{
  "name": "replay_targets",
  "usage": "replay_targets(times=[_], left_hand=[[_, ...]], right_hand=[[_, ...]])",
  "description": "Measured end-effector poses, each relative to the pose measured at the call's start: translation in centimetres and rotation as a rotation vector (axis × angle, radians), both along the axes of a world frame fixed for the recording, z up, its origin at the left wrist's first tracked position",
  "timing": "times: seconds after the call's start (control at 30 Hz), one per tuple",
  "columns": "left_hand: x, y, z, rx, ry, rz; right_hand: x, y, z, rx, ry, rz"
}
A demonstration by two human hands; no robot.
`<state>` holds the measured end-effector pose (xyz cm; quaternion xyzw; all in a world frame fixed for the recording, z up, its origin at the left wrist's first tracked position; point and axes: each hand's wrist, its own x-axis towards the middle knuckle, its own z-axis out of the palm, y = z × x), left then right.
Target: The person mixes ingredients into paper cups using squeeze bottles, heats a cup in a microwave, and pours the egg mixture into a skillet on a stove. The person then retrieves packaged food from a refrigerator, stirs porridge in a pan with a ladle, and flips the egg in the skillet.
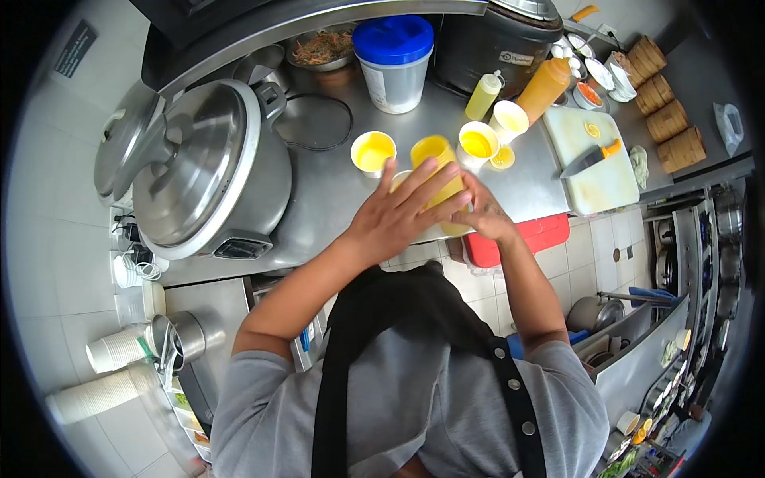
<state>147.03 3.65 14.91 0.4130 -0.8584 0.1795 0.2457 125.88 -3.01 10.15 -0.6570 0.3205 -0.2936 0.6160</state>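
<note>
A clear container of yellow liquid [433,150] is tilted at the counter's front edge, slightly blurred. My right hand [488,213] grips its lower right side. My left hand [408,205] lies across it with fingers stretched out and spread, hiding much of it. Partly covered by the left fingers is the rim of a pale cup [401,178]. To the left stands a paper cup with yellow contents [373,153]. Close on the right are a second yellow-filled cup [478,143], a pale-filled cup [510,119] and a small yellow dish [503,157].
A large steel cooker [211,167] fills the counter's left side. Behind stand a blue-lidded tub [393,68], a green squeeze bottle [483,97] and an orange one [545,89]. A knife [590,158] lies on the cutting board [599,182]. Below the edge is a red lid [522,241].
</note>
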Motion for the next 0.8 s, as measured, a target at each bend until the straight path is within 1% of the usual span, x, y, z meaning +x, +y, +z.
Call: replay_targets(times=[0.03,0.1,0.13,0.2,0.3,0.33,0.37,0.47,0.5,0.6,0.7,0.73,0.77,0.8], left_hand=[[0.3,0.5,0.1,-0.046,0.112,0.005],[1.1,1.4,0.2,-0.097,0.314,0.040],[1.5,1.6,-0.1,-0.020,0.399,0.082],[2.3,1.8,-1.4,0.132,0.568,0.164],[3.0,2.9,-4.8,0.430,0.731,0.266],[3.2,3.3,-5.7,0.486,0.737,0.276],[3.4,3.7,-6.5,0.544,0.742,0.285],[3.4,4.3,-8.6,0.659,0.755,0.311],[3.3,4.4,-9.0,0.677,0.750,0.309],[2.9,4.2,-10.7,0.744,0.762,0.317],[2.5,3.5,-12.4,0.750,0.807,0.282],[2.4,3.4,-13.0,0.748,0.826,0.269],[2.3,3.1,-13.7,0.762,0.805,0.295],[2.2,3.0,-14.2,0.791,0.846,0.308]], right_hand=[[0.5,-1.2,-0.1,-0.059,-0.061,-0.067],[1.3,-4.2,0.1,-0.218,0.010,-0.208],[1.7,-5.9,0.3,-0.299,0.045,-0.280],[2.9,-9.4,0.3,-0.373,0.130,-0.380],[4.4,-13.7,-0.2,-0.440,0.211,-0.500],[4.8,-15.1,-0.8,-0.451,0.232,-0.535],[5.1,-16.6,-1.9,-0.516,0.317,-0.565],[5.6,-19.7,-4.4,-0.466,0.470,-0.537],[5.7,-20.2,-4.8,-0.514,0.483,-0.550],[5.9,-21.2,-6.4,-0.455,0.497,-0.606],[5.6,-22.1,-7.5,-0.358,0.621,-0.594],[5.4,-21.0,-6.5,-0.276,0.656,-0.569],[5.0,-19.6,-3.4,-0.194,0.690,-0.545],[4.6,-18.3,-2.2,-0.111,0.725,-0.521]])
